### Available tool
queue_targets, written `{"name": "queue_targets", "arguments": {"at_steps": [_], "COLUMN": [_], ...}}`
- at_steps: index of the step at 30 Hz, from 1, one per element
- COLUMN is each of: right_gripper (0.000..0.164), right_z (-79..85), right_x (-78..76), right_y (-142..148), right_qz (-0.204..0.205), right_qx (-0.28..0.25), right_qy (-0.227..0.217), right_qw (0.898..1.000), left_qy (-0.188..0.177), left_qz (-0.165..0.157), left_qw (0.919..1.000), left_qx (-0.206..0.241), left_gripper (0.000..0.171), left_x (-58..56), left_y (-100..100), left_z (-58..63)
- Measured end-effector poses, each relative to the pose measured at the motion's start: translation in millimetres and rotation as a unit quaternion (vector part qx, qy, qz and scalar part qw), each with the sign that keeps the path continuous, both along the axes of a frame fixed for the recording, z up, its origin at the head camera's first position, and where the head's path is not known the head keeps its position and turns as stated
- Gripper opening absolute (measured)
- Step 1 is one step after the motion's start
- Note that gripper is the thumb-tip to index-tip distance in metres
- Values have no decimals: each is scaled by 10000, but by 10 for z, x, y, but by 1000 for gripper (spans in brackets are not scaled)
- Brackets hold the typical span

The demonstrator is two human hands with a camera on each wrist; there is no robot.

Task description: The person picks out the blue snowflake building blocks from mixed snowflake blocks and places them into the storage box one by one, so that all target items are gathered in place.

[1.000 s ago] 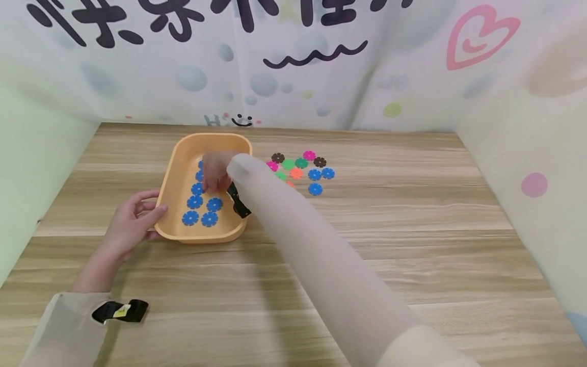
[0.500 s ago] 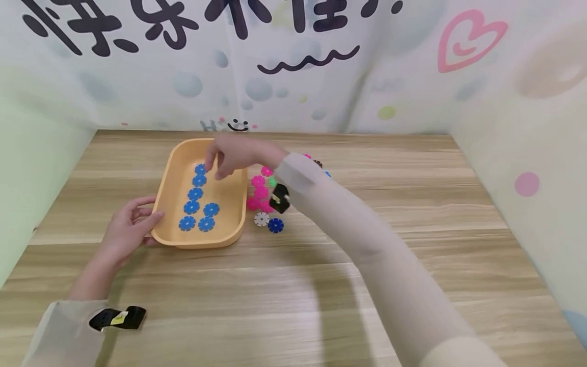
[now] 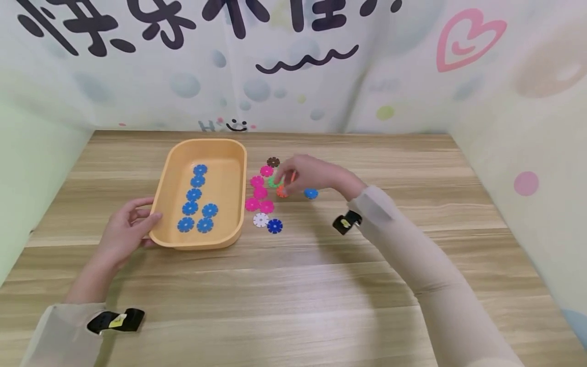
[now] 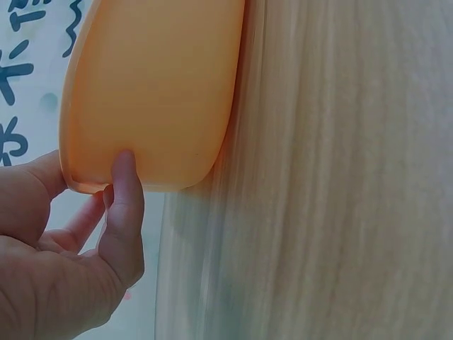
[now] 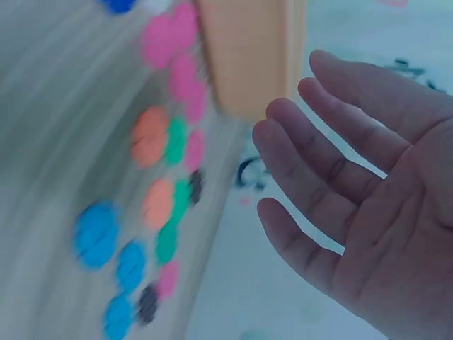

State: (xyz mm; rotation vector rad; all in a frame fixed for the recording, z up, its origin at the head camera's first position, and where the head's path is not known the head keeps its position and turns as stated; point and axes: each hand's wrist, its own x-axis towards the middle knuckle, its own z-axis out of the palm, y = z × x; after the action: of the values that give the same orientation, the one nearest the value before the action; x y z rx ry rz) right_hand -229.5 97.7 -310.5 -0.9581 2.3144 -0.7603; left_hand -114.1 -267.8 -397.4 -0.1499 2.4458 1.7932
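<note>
In the head view, a yellow-orange plastic tray (image 3: 223, 191) holds several blue snowflake discs (image 3: 193, 194) laid in two columns, the left one longer. My left hand (image 3: 125, 232) grips the tray's near left rim; the left wrist view shows the thumb on the tray's outer wall (image 4: 159, 85) and the fingers behind the rim. To the right of the tray, my right hand (image 3: 314, 172) hovers over loose discs, close above an orange disc (image 3: 282, 191) and a green disc (image 3: 273, 182). Its fingers are spread and hold nothing in the right wrist view.
Beside the tray lie several pink discs (image 3: 260, 192), a brown disc (image 3: 273, 162), a white disc (image 3: 261, 219) and a dark blue disc (image 3: 274, 226). One blue disc (image 3: 311, 193) shows under the right wrist. Printed cloth (image 3: 293, 102) closes off the wooden table's (image 3: 257, 306) back edge.
My right hand has lifted out of the tray and travelled right, over the loose discs. My left hand keeps its grip on the tray, and the blue discs inside lie as before.
</note>
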Motion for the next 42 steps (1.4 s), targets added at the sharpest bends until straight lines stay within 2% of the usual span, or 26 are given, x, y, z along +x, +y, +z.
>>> {"name": "queue_targets", "arguments": {"at_steps": [6,9,15,19,28,38,42], "right_gripper": [26,27,30,33,34,31,30], "right_z": [-268,-390,-564,-658,-771,-827,-824], "right_x": [-1,-19,-74,-93,-107,-98,-95], "right_y": [416,567,705,741,738,704,689], "right_qz": [-693,-1000,-1440,-1650,-1899,-2142,-2175], "right_qx": [-214,-203,-389,-373,-283,-169,-121], "right_qy": [-96,-94,-174,-265,-127,88,82], "right_qw": [9973,9947,9887,9852,9813,9766,9760], "left_qy": [39,-24,17,-9,7,8,26], "left_qz": [42,92,-36,23,-40,-57,-71], "left_qw": [10000,9999,9997,9999,9996,9995,10000], "left_qx": [-38,-124,-222,-128,265,315,59], "left_gripper": [41,41,46,45,30,30,35], "left_x": [16,42,82,81,80,73,79], "left_y": [-5,30,69,95,105,106,105], "left_z": [12,63,160,171,193,196,199]}}
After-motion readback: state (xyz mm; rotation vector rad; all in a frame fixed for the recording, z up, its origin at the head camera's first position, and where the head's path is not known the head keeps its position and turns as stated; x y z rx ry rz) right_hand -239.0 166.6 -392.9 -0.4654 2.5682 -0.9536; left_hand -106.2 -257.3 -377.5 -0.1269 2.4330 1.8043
